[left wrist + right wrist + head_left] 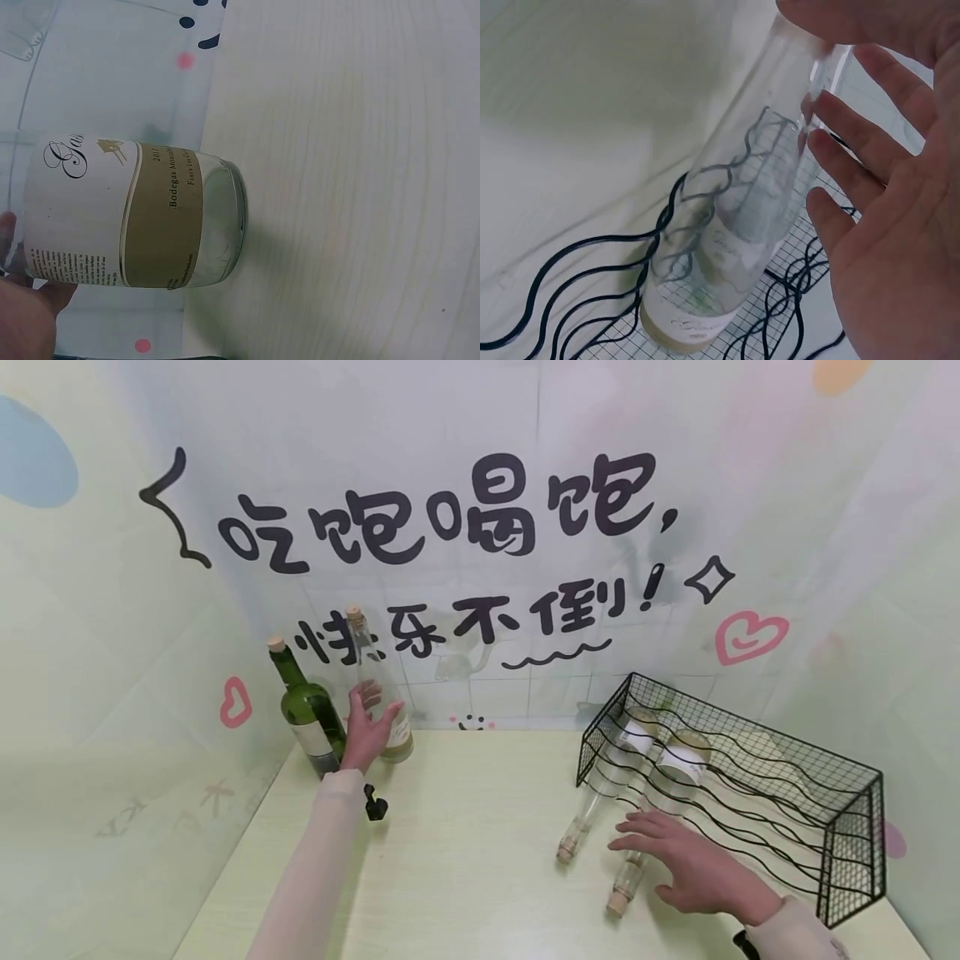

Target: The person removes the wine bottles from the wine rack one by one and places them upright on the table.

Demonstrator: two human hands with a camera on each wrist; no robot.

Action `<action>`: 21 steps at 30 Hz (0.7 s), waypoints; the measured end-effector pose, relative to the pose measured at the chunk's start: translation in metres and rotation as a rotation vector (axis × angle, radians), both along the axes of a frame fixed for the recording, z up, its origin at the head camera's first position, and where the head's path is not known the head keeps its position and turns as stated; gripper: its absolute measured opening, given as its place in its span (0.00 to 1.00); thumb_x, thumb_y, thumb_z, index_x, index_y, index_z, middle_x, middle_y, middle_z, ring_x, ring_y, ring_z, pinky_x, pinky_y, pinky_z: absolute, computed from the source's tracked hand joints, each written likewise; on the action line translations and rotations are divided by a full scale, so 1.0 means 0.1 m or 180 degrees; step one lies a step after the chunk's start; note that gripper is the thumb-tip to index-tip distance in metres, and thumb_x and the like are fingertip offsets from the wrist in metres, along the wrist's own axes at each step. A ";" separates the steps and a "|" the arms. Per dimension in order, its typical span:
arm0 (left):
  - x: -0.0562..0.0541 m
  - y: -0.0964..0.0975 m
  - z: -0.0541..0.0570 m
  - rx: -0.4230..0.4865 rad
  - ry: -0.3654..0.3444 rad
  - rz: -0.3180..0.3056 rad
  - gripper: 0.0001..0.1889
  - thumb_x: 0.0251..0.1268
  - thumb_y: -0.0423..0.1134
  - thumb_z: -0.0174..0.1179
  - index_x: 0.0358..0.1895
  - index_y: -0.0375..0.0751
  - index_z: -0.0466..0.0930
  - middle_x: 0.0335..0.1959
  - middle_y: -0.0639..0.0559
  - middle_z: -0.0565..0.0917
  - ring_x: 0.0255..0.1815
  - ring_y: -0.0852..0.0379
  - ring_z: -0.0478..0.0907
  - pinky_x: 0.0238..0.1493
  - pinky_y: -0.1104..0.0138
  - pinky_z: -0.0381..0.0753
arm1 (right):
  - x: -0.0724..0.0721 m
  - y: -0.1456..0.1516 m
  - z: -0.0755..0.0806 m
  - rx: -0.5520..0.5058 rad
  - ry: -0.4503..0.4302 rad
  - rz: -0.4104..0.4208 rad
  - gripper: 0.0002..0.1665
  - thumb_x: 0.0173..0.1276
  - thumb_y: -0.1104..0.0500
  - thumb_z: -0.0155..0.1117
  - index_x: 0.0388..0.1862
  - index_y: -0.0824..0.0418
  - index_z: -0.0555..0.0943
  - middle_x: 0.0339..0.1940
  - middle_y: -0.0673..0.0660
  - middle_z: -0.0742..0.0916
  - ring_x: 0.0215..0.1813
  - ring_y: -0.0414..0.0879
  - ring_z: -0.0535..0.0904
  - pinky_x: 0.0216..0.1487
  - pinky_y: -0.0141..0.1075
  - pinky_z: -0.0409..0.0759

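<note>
My left hand (367, 722) grips a clear glass bottle (401, 747) with a cork stopper, its fingers and thumb around the body. In the left wrist view, the bottle's white and tan label (161, 214) faces the camera, and its base is close over the table. My right hand (693, 864) is spread beside the neck of another clear corked bottle (618, 897), which lies in a black wire rack (855, 852). The right wrist view shows its fingers (866, 135) loosely extended along that bottle's glass. A second clear corked bottle (573, 839) lies next to it in the rack.
A green wine bottle (303, 706) with a cork stands just left of the held bottle. A small black object (375, 804) shows near the left wrist. The pale wood table (465, 852) meets a printed wall covering (450, 460) behind and at both sides.
</note>
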State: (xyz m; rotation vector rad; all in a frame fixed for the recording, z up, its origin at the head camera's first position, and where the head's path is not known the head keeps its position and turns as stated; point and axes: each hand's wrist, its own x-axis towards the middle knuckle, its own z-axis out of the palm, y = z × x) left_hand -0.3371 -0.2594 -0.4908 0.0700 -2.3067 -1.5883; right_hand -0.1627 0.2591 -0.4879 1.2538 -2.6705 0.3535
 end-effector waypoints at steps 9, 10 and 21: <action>-0.02 0.00 0.02 0.0015 0.0055 0.0009 0.42 0.71 0.53 0.65 0.79 0.50 0.50 0.76 0.42 0.65 0.78 0.42 0.62 0.80 0.42 0.57 | -0.13 -0.05 -0.15 -0.0177 0.0183 0.0341 0.37 0.28 0.73 0.72 0.44 0.49 0.87 0.48 0.46 0.86 0.55 0.48 0.80 0.73 0.41 0.74; -0.02 0.00 0.02 0.0014 0.0058 0.0015 0.42 0.71 0.52 0.65 0.79 0.50 0.50 0.76 0.42 0.65 0.78 0.42 0.62 0.80 0.42 0.57 | -0.14 -0.06 -0.17 -0.0208 0.0188 0.0349 0.37 0.28 0.73 0.72 0.43 0.49 0.87 0.46 0.45 0.86 0.53 0.47 0.80 0.78 0.37 0.67; 0.00 0.01 0.01 0.0003 -0.0042 0.0024 0.42 0.71 0.54 0.64 0.79 0.51 0.49 0.77 0.44 0.64 0.79 0.43 0.61 0.81 0.44 0.56 | -0.22 -0.16 -0.38 -0.0220 0.0713 0.0331 0.25 0.28 0.71 0.69 0.26 0.47 0.79 0.28 0.38 0.76 0.39 0.37 0.73 0.86 0.32 0.42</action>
